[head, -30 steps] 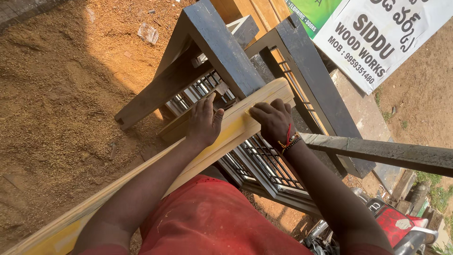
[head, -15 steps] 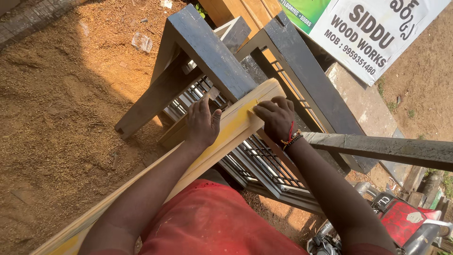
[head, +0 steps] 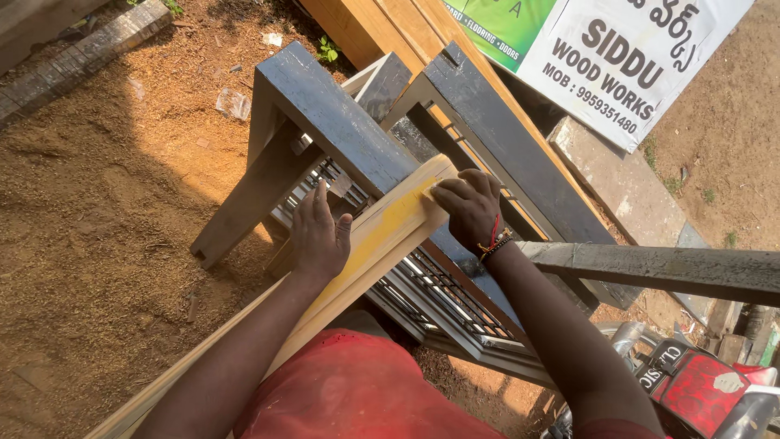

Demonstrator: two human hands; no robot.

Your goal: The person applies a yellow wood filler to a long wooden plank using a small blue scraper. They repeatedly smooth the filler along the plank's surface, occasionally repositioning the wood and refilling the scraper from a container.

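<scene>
Two hands on one plank (head: 382,236); plank is long, pale, yellowish on its top face, running from the bottom-left corner up to the stand (head: 341,122), where its far end rests on the stand's dark blue top beam; left hand (head: 319,236) lies flat on the plank's left edge, just short of the stand, fingers stretched out and pointing toward the beam, palm down, not wrapped around anything; right hand (head: 470,210) sits at the plank's far end, right at the stand, fingers curled over the end corner and pressing on it; red and dark bands (head: 494,241) on that wrist; whether the right thumb goes under the plank I can't tell; both forearms run from the stand back to the person's red shirt (head: 357,390); second dark frame (head: 496,122) stands just right of the stand, roughly parallel to it; metal grille (head: 439,297) lies under the stand and under the plank's end; grey beam (head: 666,268) crosses to the right of the stand, near the right forearm; sawdust ground (head: 89,211) spreads left of the stand; stacked timber (head: 382,24) lies beyond the stand; white signboard (head: 642,49) leans up and right of the stand; red motorbike tank (head: 699,386) shows well below and right of the stand.
</scene>
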